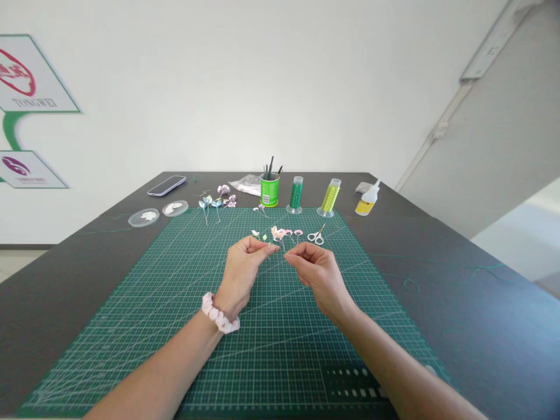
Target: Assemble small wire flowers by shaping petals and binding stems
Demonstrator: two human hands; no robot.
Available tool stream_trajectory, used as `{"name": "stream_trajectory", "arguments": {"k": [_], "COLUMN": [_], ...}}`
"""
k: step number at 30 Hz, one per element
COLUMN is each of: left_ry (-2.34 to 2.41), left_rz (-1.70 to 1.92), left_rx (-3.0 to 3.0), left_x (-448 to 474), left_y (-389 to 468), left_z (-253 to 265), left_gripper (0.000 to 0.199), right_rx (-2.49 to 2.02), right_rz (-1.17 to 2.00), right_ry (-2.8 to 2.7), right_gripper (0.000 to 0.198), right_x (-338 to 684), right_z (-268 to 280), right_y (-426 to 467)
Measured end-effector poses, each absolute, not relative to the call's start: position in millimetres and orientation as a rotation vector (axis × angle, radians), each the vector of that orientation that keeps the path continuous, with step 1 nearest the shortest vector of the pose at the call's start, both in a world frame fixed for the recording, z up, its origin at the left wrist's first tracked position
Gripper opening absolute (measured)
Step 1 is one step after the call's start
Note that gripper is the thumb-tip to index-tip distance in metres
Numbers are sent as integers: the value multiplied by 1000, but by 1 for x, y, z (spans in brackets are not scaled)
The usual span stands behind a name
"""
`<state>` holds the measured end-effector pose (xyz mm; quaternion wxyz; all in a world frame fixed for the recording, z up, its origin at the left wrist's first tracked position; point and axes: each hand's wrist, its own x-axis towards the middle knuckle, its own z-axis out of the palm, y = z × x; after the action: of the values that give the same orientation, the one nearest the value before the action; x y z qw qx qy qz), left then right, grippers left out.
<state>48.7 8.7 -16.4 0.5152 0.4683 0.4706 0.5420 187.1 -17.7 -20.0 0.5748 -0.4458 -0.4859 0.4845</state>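
Over the green cutting mat, my left hand is closed in a pinch, thumb against fingers. A bit of green shows at its fingertips, too small to name. My right hand pinches close beside it, fingertips slightly apart from the left ones; whatever is in them is too fine to make out. Just beyond the fingers lie a peach flower on a thin stem, pink petal pieces, a small green leaf and a whitish flower piece. White-handled scissors rest to their right.
Behind stand a green can of tools, a dark green thread spool, a yellow-green spool and a glue bottle. Blue flowers, shallow dishes and a phone lie left. Loose thread lies right.
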Motion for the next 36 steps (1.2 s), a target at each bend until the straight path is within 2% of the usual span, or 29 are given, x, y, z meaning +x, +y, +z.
{"name": "stream_trajectory", "arguments": {"k": [8,15,21,25,28,36], "left_ry": [1189,1231,1272,1274,1245,1177], "left_rz": [1341,1412,1518,1561,1565,1415], "left_rx": [1230,1513,1730,1823,1832,1807], "left_x": [48,45,45,44,44,46], "left_y": [9,10,8,8,8,6], "left_z": [-17,-18,-14,-16,-20,-23], "left_gripper": [21,15,18,19,18,13], "right_rx": [-1120,-1237,-1059,-961,-945,-941], "right_rz": [1159,1274,1329,1434,1348,1254], "right_ry": [-1122,-1225,-1089,-1042,-1023,-850], "right_gripper": [21,11,30,24,19,21], "right_x": [188,191,190,181,173,167], "right_z": [-18,-24,-15,-16,-21,-22], "right_y": [-14,-7,-11,-15,-15,-13]}}
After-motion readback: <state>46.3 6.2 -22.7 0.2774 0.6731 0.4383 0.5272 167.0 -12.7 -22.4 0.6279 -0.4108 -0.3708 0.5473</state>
